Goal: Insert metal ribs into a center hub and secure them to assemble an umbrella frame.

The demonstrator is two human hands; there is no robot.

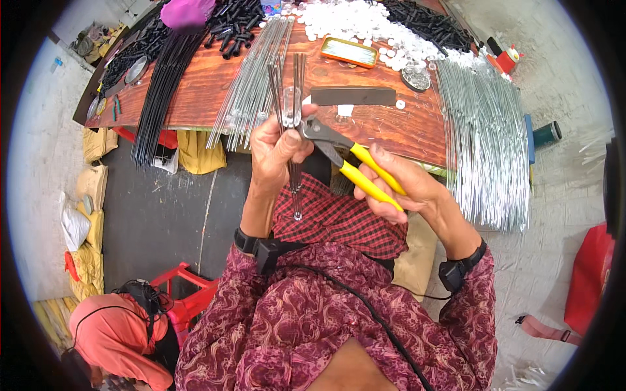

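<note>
My left hand (277, 146) is closed around a bundle of thin dark metal ribs (298, 75), held upright over my lap. A clear plastic piece (291, 101) sits among the ribs just above my fingers. Below my hand, the bundle's lower end hangs down to a small clear tip (298, 216). My right hand (407, 186) grips yellow-handled pincers (372, 189). Their dark jaws are at the bundle beside my left thumb; whether they bite on a wire there is too small to tell.
The wooden table (391, 130) ahead bears black rods (169, 85), clear rods (254, 78), silvery rods (486, 143) and white plastic caps (352, 23). A dark flat bar (352, 96) and an orange-rimmed tin (349, 52) lie mid-table. A person in an orange head covering (117, 332) is at lower left.
</note>
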